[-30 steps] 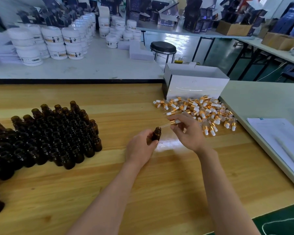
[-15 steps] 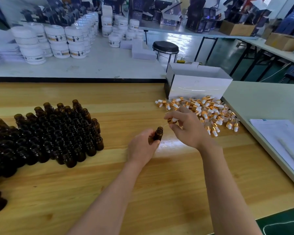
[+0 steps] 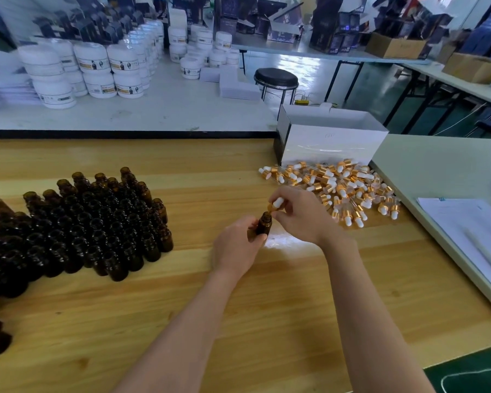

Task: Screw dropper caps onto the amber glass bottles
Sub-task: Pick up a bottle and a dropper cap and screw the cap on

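Note:
My left hand (image 3: 237, 246) grips a small amber glass bottle (image 3: 264, 226) upright above the wooden table. My right hand (image 3: 301, 215) pinches a dropper cap (image 3: 276, 204) with a white bulb and gold collar, held tilted right at the bottle's mouth. The glass tube of the dropper is hidden, apparently inside the neck. A dense cluster of open amber bottles (image 3: 91, 222) stands on the left of the table. A loose pile of dropper caps (image 3: 340, 185) lies to the right, behind my right hand.
A white box (image 3: 329, 143) stands behind the cap pile. Papers (image 3: 471, 234) lie on the pale side table at right. White jars (image 3: 97, 69) are stacked on the white table beyond, with a black stool (image 3: 275, 79) near it.
My right hand has swung the dropper from lying sideways to standing over the bottle, and the cap has come down to the bottle's mouth. My left hand kept holding the bottle.

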